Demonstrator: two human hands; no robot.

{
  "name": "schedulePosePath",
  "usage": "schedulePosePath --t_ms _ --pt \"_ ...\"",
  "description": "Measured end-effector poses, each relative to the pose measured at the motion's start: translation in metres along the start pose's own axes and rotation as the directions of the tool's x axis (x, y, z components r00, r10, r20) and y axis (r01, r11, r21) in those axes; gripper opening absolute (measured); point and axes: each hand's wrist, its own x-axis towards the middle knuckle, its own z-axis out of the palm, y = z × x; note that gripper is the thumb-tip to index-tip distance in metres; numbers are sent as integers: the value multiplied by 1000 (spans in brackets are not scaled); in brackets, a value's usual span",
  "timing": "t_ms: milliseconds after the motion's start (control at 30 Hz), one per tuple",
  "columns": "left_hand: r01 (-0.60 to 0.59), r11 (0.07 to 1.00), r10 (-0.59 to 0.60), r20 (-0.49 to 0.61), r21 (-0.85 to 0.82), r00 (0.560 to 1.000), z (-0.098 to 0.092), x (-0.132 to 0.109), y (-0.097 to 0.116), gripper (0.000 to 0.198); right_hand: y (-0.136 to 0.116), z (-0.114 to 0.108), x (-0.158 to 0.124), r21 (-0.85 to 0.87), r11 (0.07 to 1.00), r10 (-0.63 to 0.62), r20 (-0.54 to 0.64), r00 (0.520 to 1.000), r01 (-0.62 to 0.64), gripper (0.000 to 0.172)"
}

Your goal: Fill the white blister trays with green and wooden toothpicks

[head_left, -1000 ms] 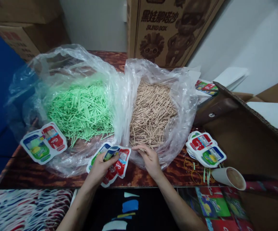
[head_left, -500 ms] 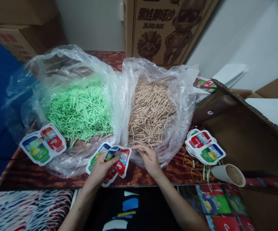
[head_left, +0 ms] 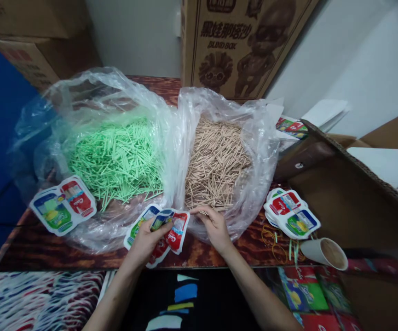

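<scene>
My left hand (head_left: 147, 240) is closed on a printed packet (head_left: 178, 232), red on one half and blue-green on the other, bent between thumb and fingers. Another such packet (head_left: 156, 257) lies beneath that hand on the table. My right hand (head_left: 213, 227) pinches a small bundle of brown sticks (head_left: 203, 212), its fingertips at the right edge of the held packet. Just beyond that hand, a clear plastic bag (head_left: 254, 202) holds a heap of brown sticks (head_left: 217, 161). To its left, a second clear bag (head_left: 81, 87) contains bright green sticks (head_left: 119, 158).
A filled packet (head_left: 64, 205) lies at the left. At the right are stacked packets (head_left: 291, 214), rubber bands (head_left: 277, 250), a tipped paper cup (head_left: 325, 253) and an open carton (head_left: 340, 197). A large printed box (head_left: 226, 50) stands behind the bags.
The whole view has shifted slightly. Both hands keep almost the same pose, the left on the packet and the right with the brown sticks at its edge.
</scene>
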Motion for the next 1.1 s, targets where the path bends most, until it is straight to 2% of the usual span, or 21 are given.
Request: schedulePosePath --t_ms 267,433,567,667,733,800,867,933,1100 --pt "-32 998 31 7 48 999 0 0 2 24 0 -1 3 -7 1000 -19 2 1000 19 19" --pt "-65 995 64 17 77 998 5 3 3 22 -1 -4 10 -9 1000 19 15 1000 -19 17" --pt "-88 994 85 54 67 995 15 5 8 21 -15 -11 28 119 989 87 -11 996 -85 12" --pt "-139 987 135 52 76 989 22 6 14 20 -30 -15 47 407 902 173 -31 984 -146 9" --pt "-166 982 164 34 86 986 24 5 15 20 -40 -15 59 578 794 221 15 975 -189 11" --pt "-175 980 174 20 90 985 25 5 15 18 -46 -13 67 673 698 251 91 964 -245 11" --pt "-178 981 178 7 80 984 25 5 13 17 -49 -8 70 723 629 264 150 953 -288 11" --pt "-169 984 170 -3 51 985 24 4 10 17 -49 -2 69 736 598 270 188 944 -317 10" --pt "-140 990 140 -16 -20 990 24 1 9 18 -45 5 59 694 609 324 223 919 -383 15"
